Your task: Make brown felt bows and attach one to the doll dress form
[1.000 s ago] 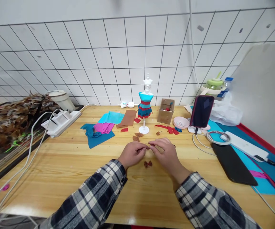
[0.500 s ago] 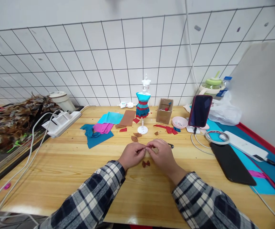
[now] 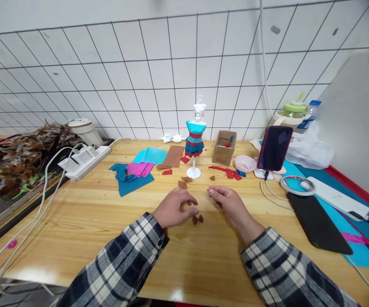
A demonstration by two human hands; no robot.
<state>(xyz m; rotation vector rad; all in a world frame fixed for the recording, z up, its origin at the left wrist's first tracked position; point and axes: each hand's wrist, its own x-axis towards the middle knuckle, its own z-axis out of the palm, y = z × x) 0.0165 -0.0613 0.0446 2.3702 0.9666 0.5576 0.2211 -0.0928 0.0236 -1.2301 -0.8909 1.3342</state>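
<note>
Left hand: the hand (image 3: 173,207) lies low over the tabletop (image 3: 107,243), thumb and fingers parted with a gap between them; brown bow (image 3: 197,219) just beside the thumb tip, contact cannot be told
Right hand: the hand (image 3: 230,204) has thumb and forefinger tips drawn together; whether anything thin lies between them cannot be told
Brown bow: flat on the tabletop, between the hands and nearer the left, on the near-edge side of the fingertips
Brown fabric pieces: two or more (image 3: 184,182), just beyond the left fingers
Dress form: upright (image 3: 195,138) towards the back edge; turquoise, red and teal dress
Left of form: brown sheet (image 3: 173,157); turquoise cloth (image 3: 149,156); magenta cloth (image 3: 141,169); teal cloth (image 3: 136,187)
Right of form: cardboard box (image 3: 222,156); pink bowl (image 3: 245,169); smartphone (image 3: 275,147), propped up
</note>
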